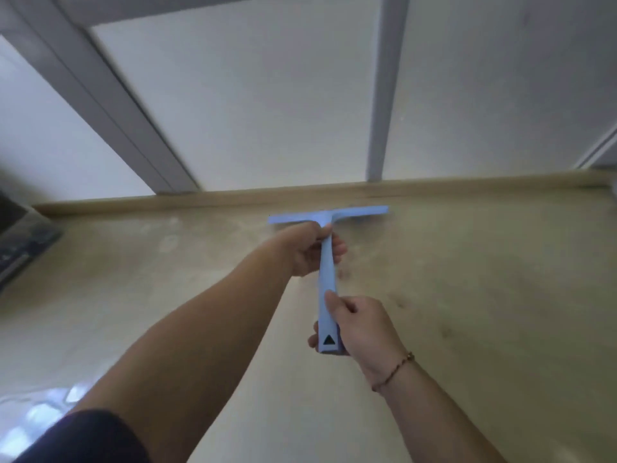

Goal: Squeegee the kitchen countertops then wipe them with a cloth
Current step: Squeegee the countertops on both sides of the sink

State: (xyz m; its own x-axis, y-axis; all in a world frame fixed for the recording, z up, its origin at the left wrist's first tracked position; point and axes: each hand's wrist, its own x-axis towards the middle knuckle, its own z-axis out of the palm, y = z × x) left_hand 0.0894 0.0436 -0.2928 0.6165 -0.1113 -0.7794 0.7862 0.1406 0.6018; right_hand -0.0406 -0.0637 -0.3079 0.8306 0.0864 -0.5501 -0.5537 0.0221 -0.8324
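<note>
A light blue T-shaped squeegee (328,272) lies with its blade on the beige countertop (484,279), close to the raised back edge. My left hand (310,250) grips the upper handle just below the blade. My right hand (359,325) grips the handle's lower end, near a black triangle mark. No cloth is in view.
A raised beige lip (207,200) runs along the counter's back, under a window with grey frames (380,95). A dark object (20,238) sits at the far left edge. Bright reflections (43,409) shine on the near left surface.
</note>
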